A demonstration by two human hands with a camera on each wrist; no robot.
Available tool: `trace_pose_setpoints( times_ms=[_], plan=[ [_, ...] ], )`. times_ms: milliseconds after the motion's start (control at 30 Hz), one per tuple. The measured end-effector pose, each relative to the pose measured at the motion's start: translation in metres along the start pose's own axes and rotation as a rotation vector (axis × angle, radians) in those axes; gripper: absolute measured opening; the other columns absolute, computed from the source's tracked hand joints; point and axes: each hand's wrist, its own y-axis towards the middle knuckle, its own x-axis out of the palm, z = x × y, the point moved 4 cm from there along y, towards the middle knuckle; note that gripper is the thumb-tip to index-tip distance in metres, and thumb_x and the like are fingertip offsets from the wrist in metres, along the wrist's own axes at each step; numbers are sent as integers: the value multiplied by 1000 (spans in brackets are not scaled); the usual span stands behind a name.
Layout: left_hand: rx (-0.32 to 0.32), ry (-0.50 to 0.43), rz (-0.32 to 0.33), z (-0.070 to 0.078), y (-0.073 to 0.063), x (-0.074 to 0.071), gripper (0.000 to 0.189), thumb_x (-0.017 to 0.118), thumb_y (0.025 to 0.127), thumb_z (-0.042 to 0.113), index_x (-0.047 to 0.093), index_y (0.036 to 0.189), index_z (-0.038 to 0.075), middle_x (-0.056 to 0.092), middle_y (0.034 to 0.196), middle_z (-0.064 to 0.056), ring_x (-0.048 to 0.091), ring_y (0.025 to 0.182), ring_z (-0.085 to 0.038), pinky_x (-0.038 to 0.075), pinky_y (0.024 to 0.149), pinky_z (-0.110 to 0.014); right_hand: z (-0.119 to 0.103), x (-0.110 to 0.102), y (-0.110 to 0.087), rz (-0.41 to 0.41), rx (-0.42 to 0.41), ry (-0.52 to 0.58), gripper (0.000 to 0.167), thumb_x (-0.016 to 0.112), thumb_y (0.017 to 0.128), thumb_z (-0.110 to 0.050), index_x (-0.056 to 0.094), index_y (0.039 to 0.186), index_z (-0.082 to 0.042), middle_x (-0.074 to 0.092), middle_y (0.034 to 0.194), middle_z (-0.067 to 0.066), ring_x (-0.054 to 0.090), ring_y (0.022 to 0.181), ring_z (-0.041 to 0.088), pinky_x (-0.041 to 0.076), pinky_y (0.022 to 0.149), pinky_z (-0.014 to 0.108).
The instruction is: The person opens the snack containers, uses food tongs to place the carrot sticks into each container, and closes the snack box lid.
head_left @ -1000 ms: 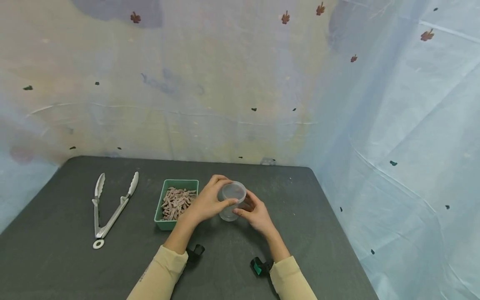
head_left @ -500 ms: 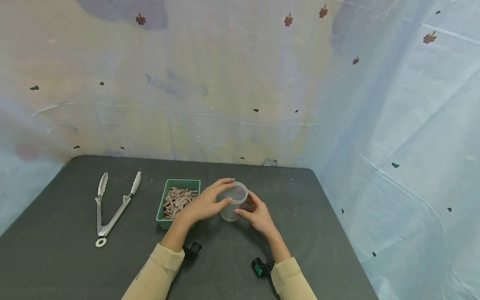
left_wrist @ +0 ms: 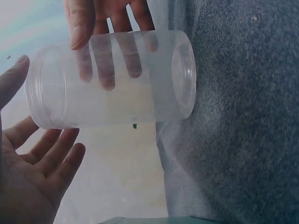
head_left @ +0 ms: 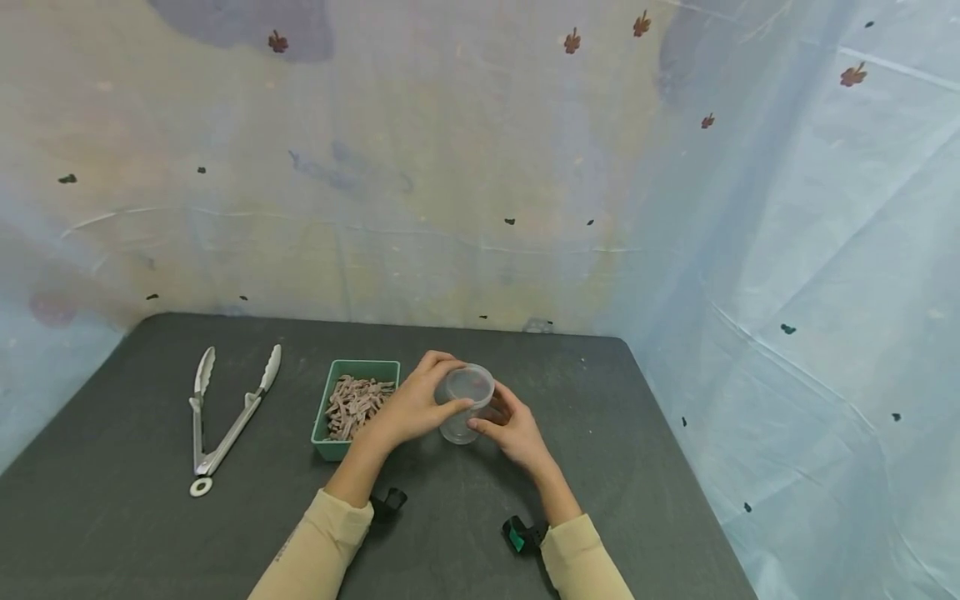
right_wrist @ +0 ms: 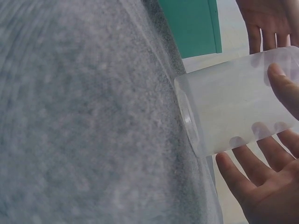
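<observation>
A clear plastic jar (head_left: pixel 454 430) with a see-through lid (head_left: pixel 470 382) stands upright on the dark table between the hands. My left hand (head_left: pixel 415 407) curls over the lid from the left, thumb on the near side and fingers around the far edge. From the right, my right hand (head_left: pixel 517 429) holds the jar's body, its thumb in front and fingers behind. Through the clear wall of the jar (left_wrist: pixel 131 100), several fingertips of the right hand show in the left wrist view. Its base (right_wrist: pixel 188 119) is down at the cloth in the right wrist view.
Just left of the left hand is a green tray (head_left: pixel 326 450) of brownish strips (head_left: pixel 356 406). Farther left lie spread metal tongs (head_left: pixel 228 437) with pale tips. A patterned sheet (head_left: pixel 420 167) hangs behind the table (head_left: pixel 637 467), and pale blue sheeting (head_left: pixel 825 333) hangs at the right.
Half a second ago my left hand was loosened, its fingers lifted from the lid; now they curl round it again. My right hand and the jar have stayed in place.
</observation>
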Motion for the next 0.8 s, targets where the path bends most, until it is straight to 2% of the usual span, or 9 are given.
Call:
trace_pose_setpoints(
  times_ms=[167, 333, 500, 800],
  plan=[
    [-29, 6, 3, 0, 0, 0, 65, 76, 97, 41, 53, 150, 13, 42, 148, -10, 57, 126, -31, 53, 99, -53, 1, 0, 0, -3, 2, 2, 77, 79, 93, -6, 42, 160, -14, 49, 157, 12, 49, 144, 33, 45, 112, 54],
    [27, -17, -35, 0, 1, 1, 58, 71, 102, 29, 50, 153, 12, 38, 159, -9, 48, 141, -33, 49, 105, -56, 1, 0, 0, 1, 11, 5, 77, 80, 92, -6, 42, 159, -14, 50, 156, 12, 50, 142, 32, 47, 111, 52],
    [49, -17, -85, -1, 0, 2, 55, 68, 102, 22, 50, 154, 15, 37, 163, -7, 45, 145, -33, 48, 106, -57, 1, 0, 0, 5, 16, 13, 77, 80, 92, -5, 42, 159, -13, 51, 154, 13, 52, 141, 32, 48, 109, 51],
    [59, -10, -54, 0, -1, 3, 54, 71, 101, 24, 54, 151, 14, 41, 157, -10, 49, 139, -34, 49, 105, -56, 2, 0, 1, 5, 7, 14, 76, 79, 92, -3, 43, 158, -12, 50, 156, 12, 50, 143, 32, 47, 110, 52]
  ],
)
